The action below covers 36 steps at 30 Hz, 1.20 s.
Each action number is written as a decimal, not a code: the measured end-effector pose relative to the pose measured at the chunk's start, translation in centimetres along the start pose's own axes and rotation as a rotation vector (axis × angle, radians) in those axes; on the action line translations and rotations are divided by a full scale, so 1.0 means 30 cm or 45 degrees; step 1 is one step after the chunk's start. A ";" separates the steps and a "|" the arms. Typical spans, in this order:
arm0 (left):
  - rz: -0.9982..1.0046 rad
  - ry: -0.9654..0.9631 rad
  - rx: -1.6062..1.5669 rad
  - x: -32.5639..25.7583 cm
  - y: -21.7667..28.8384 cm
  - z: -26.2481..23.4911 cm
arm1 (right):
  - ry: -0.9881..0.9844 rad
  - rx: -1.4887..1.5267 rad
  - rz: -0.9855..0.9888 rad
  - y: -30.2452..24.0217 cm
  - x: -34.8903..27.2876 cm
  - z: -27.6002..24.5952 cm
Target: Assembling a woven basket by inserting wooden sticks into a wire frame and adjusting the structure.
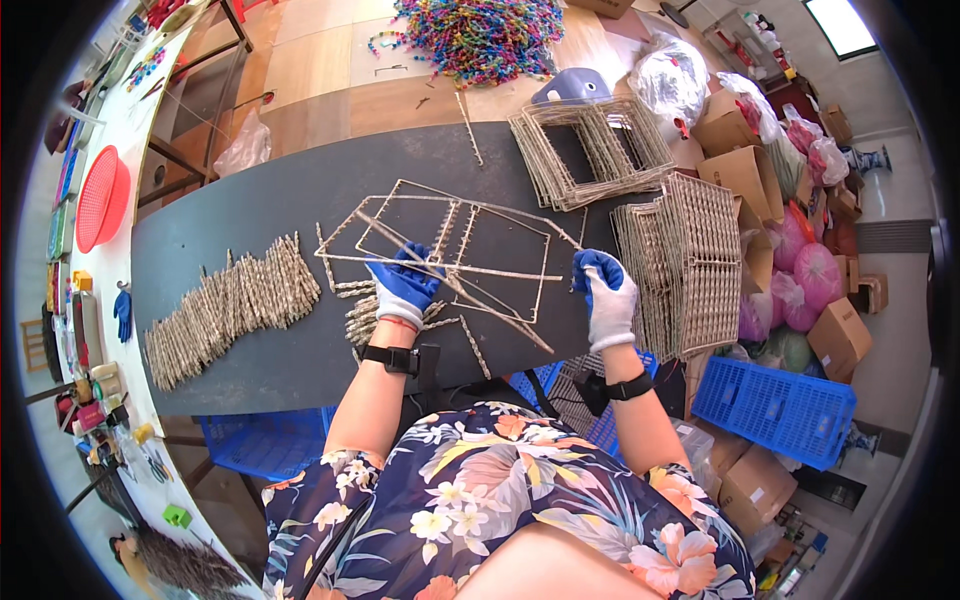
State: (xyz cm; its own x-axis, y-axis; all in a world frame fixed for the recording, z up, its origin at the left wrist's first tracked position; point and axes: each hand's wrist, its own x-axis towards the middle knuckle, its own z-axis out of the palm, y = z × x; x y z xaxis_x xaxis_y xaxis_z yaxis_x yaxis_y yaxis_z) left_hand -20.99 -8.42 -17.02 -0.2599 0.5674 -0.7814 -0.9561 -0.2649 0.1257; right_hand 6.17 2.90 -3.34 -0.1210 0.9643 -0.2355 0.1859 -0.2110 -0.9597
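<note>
Both hands wear white gloves with blue coating. My left hand [404, 288] is closed around thin, pale twisted strips that cross where they join an open rectangular frame [500, 271]. That frame is tilted above the dark table, with two short ridged bars across its middle. At its right end, my right hand [607, 300] has its fingers curled in a pinch on the end of a long strip of the frame; the fingertips are partly hidden. Beneath my left hand lies a small heap of short twisted sticks [362, 322]. A long row of similar sticks [235, 315] lies to the left.
Finished-looking frames [590, 185] are stacked at the table's far right, and more [688, 265] stand nearer my right hand. Blue crates [775, 405] and cardboard boxes [740, 180] crowd the right side. A colourful bead heap [480, 40] lies beyond the table [270, 200].
</note>
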 end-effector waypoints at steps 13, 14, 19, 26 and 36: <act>-0.003 -0.054 0.064 -0.019 -0.006 0.041 | -0.569 -1.647 0.006 -0.043 -0.041 -0.005; -0.007 -0.047 0.081 -0.015 -0.007 0.041 | -0.535 -1.766 -0.018 -0.091 -0.044 0.002; -0.027 -0.037 0.049 0.001 -0.022 0.048 | -0.123 -1.466 -0.635 -0.183 -0.018 0.105; -0.042 -0.050 0.050 -0.007 -0.039 0.091 | -0.447 -0.633 0.059 -0.068 0.094 0.123; -0.089 -0.195 0.003 0.004 -0.070 0.162 | -0.513 -1.088 -0.636 -0.082 -0.112 0.156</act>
State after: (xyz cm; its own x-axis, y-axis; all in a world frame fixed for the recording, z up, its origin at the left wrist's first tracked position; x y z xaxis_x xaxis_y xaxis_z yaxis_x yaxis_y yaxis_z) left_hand -19.67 -4.02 -14.41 -0.2098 0.6965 -0.6862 -0.9729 -0.2186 0.0756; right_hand 1.54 -0.57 -0.90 -0.6568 0.7535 -0.0288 0.6287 0.5262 -0.5725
